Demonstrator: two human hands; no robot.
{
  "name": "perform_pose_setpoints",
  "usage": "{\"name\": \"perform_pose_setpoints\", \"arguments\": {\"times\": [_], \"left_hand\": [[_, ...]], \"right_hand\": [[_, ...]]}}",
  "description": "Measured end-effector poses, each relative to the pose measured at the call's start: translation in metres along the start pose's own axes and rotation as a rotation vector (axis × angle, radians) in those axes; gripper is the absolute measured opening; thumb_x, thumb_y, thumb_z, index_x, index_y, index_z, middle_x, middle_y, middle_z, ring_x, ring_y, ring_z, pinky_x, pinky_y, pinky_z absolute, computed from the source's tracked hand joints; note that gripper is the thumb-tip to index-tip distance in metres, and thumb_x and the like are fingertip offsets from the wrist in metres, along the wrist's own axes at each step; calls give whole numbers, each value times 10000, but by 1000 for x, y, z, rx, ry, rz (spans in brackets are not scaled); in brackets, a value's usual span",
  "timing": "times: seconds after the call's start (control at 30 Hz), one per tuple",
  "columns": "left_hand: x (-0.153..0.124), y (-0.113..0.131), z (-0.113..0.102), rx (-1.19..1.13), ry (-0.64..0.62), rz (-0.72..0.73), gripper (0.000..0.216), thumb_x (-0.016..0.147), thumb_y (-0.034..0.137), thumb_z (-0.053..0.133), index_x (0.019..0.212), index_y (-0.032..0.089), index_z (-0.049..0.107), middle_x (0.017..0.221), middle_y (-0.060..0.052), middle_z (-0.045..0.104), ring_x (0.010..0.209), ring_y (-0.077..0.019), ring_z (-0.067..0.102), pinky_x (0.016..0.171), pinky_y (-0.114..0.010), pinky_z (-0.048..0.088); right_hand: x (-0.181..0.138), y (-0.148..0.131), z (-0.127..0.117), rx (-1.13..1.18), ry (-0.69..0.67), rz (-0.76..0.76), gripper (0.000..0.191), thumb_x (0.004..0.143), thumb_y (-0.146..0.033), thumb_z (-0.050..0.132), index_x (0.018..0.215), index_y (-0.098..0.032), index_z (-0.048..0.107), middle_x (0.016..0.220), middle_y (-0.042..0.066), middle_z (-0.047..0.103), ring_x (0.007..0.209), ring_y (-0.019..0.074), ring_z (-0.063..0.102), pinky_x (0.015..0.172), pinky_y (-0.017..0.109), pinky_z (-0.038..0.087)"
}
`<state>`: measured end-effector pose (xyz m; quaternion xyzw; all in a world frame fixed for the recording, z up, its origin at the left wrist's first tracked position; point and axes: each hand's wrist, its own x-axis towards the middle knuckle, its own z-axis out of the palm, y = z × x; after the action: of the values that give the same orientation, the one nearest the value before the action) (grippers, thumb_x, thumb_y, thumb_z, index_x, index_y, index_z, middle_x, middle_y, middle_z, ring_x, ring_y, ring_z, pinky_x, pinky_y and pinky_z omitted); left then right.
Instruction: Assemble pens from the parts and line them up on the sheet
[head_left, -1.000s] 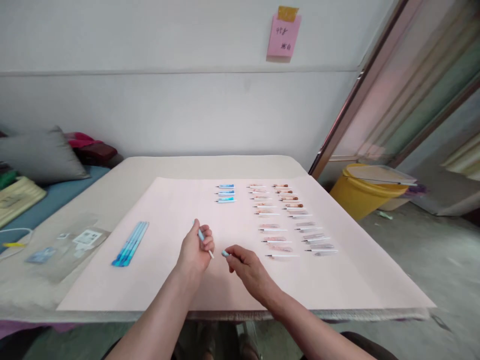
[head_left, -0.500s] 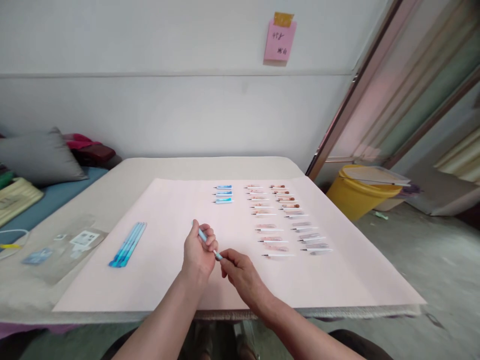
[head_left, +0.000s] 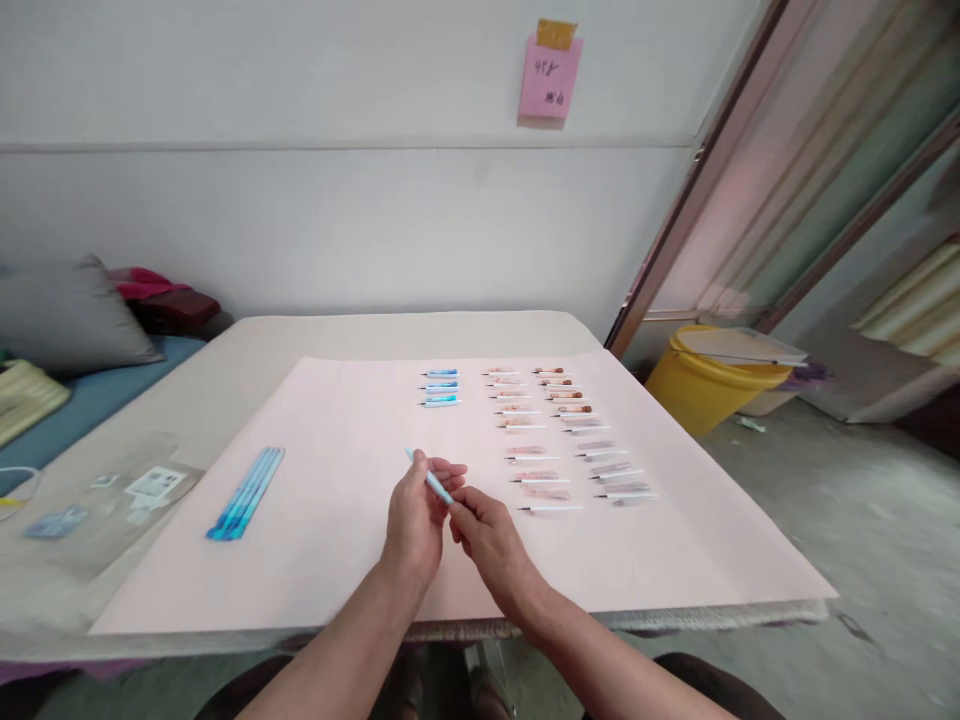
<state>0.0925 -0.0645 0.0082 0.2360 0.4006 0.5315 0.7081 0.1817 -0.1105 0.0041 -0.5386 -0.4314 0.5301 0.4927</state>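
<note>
My left hand (head_left: pixel 415 515) and my right hand (head_left: pixel 486 530) meet above the pink paper sheet (head_left: pixel 337 560) and both pinch a thin light-blue pen (head_left: pixel 431 483). The pen slants from upper left to lower right; my right fingers grip its lower end. Beyond the hands lie rows of small pen parts: a short blue row (head_left: pixel 440 387), and pinkish and grey rows (head_left: pixel 559 440) to the right. A bundle of long blue pens (head_left: pixel 246 493) lies on the sheet to the left.
Clear plastic packets (head_left: pixel 112 495) rest on the beige table (head_left: pixel 375 335) at left. A grey cushion (head_left: pixel 71 315) lies beyond. A yellow bucket (head_left: pixel 705 385) stands on the floor at right. A pink note (head_left: pixel 549 80) hangs on the wall.
My right hand, which held a small cap apart from the pen, has closed in on the pen's lower end. Both hands shifted slightly right and now hold the pen together.
</note>
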Motion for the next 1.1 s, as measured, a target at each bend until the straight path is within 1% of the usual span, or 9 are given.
{"name": "perform_pose_setpoints", "arguments": {"times": [0.1, 0.23, 0.47, 0.53, 0.67, 0.8, 0.93, 1.03, 1.1], "left_hand": [[-1, -2, 2, 16, -21, 11, 390, 786, 512, 530, 754, 130, 602, 830, -135, 689, 750, -195, 625, 757, -332, 464], [-1, -2, 2, 20, -67, 35, 387, 794, 506, 520, 745, 132, 603, 841, -140, 693, 796, -210, 632, 821, -364, 446], [-5, 5, 2, 20, -150, -19, 372, 799, 498, 519, 740, 142, 613, 976, -150, 685, 964, -252, 608, 925, -409, 395], [-6, 8, 2, 31, -169, -19, 359, 797, 485, 531, 744, 143, 623, 1005, -146, 680, 986, -257, 600, 941, -409, 384], [-8, 14, 1, 76, -220, -8, 339, 801, 454, 542, 762, 133, 645, 1011, -152, 678, 969, -259, 604, 929, -410, 391], [-9, 15, -4, 104, -272, -28, 331, 803, 427, 552, 772, 118, 668, 989, -160, 682, 919, -245, 618, 914, -402, 404], [-7, 13, -12, 164, -311, -48, 333, 819, 407, 534, 789, 113, 689, 991, -164, 680, 986, -261, 597, 929, -400, 393], [-5, 10, -16, 190, -336, -39, 336, 825, 400, 525, 800, 114, 700, 985, -161, 678, 1032, -266, 572, 937, -392, 386], [-5, 9, -16, 186, -348, -39, 338, 822, 402, 529, 804, 111, 702, 985, -164, 672, 1031, -266, 566, 927, -388, 392]], "right_hand": [[-2, -6, -1, 166, -19, 92, 113, 771, -226, 489, 679, -166, 515, 534, -54, 407, 444, 53, 266, 425, 206, 170], [-2, -8, -5, 424, -87, 226, 73, 759, -238, 525, 766, -166, 528, 539, -58, 425, 394, 29, 189, 395, 201, 79], [2, -10, -14, 785, -240, 477, 118, 770, -238, 564, 849, -183, 494, 533, -74, 429, 377, 12, 140, 372, 149, 66], [2, -13, -15, 795, -243, 504, 121, 790, -275, 549, 829, -175, 495, 529, -69, 434, 372, 13, 150, 362, 147, 67], [1, -17, -16, 717, -244, 467, 194, 811, -359, 544, 810, -169, 506, 561, -59, 468, 364, 8, 174, 354, 149, 69], [-2, -15, -17, 651, -259, 464, 218, 806, -392, 568, 867, -192, 507, 577, -67, 481, 356, 7, 184, 363, 154, 69], [-3, -10, -15, 596, -246, 494, 249, 832, -428, 510, 897, -189, 519, 557, -69, 479, 338, 13, 177, 361, 169, 72], [-3, -5, -12, 539, -226, 473, 250, 835, -442, 492, 833, -192, 506, 508, -80, 453, 324, 21, 162, 361, 185, 80], [-2, -2, -11, 482, -197, 410, 263, 818, -441, 514, 746, -191, 477, 470, -88, 415, 332, 25, 159, 369, 196, 82]]}}
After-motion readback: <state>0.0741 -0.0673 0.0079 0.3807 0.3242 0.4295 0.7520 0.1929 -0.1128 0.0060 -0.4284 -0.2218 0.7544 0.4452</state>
